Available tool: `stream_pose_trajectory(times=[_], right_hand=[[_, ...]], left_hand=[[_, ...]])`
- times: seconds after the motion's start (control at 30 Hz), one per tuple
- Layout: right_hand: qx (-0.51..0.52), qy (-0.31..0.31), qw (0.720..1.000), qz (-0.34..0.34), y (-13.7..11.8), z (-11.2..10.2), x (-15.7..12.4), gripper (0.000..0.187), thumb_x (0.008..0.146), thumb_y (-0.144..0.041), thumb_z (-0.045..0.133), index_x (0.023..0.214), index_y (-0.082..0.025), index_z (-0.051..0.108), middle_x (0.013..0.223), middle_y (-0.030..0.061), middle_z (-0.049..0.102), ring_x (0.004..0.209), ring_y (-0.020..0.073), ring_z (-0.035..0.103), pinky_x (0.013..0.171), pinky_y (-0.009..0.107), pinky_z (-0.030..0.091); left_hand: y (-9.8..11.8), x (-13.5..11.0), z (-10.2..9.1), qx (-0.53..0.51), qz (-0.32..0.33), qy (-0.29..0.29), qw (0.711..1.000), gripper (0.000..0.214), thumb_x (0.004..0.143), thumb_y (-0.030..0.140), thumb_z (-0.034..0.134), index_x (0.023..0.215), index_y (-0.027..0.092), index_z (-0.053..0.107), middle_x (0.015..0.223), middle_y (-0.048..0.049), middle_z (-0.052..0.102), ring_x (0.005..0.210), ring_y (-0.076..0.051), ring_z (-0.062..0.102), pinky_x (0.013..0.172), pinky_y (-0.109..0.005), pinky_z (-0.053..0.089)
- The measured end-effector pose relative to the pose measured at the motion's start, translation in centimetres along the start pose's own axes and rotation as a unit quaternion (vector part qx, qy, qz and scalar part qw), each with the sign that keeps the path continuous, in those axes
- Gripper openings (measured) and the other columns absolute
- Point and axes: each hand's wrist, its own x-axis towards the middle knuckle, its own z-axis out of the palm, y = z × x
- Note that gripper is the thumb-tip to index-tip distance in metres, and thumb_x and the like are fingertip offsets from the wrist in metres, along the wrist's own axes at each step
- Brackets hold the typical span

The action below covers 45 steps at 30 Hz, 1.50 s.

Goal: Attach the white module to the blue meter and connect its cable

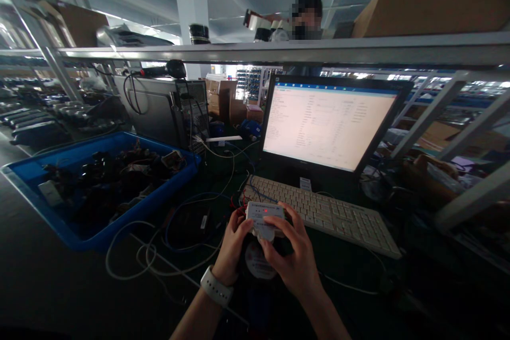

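An electronics factory floor: a metal-framed bench [279,53] with monitor [326,122], keyboard [322,210], loose cables, a blue parts bin [79,234], and stock rows behind.

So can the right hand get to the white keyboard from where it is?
Probably yes. The right hand holds the small white device together with the left hand, and the keyboard lies just beyond it, with nothing in between. It would have to let go first.
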Motion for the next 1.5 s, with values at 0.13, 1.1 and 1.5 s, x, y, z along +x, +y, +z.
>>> stream_pose_trajectory(times=[0.13,1.1,1.5], right_hand=[[-0.001,0.000,1.000,-0.001,-0.07,-0.14,-0.01,0.028,0.079,-0.030,0.061,0.107,-0.026,0.061,0.133,0.0099,0.041,0.122,0.0308,0.046,0.096,0.050,0.046],[-0.004,-0.009,1.000,-0.009,0.18,-0.06,-0.05,0.029,0.082,-0.032,0.059,0.111,-0.029,0.057,0.136,0.0072,0.038,0.125,0.0286,0.042,0.098,0.049,0.044],[0.002,-0.010,1.000,-0.001,0.33,-0.03,-0.04,0.051,0.084,-0.036,0.056,0.132,-0.031,0.041,0.137,0.0083,0.039,0.126,0.0285,0.041,0.101,0.052,0.042]], left_hand=[[0.03,-0.13,0.00,0.007,-0.002,0.003,1.000,0.054,0.069,0.046,0.068,0.109,0.014,0.055,0.101,-0.0071,0.066,0.094,-0.022,0.060,0.081,-0.029,0.047],[0.05,-0.07,0.03,0.005,-0.007,0.010,1.000,0.056,0.066,0.047,0.069,0.109,0.014,0.054,0.099,-0.0057,0.066,0.091,-0.021,0.060,0.078,-0.027,0.047],[-0.66,-0.21,-0.38,0.030,-0.006,0.010,0.999,0.069,0.066,0.056,0.070,0.116,0.013,0.050,0.112,-0.0124,0.061,0.106,-0.028,0.057,0.089,-0.034,0.045]])
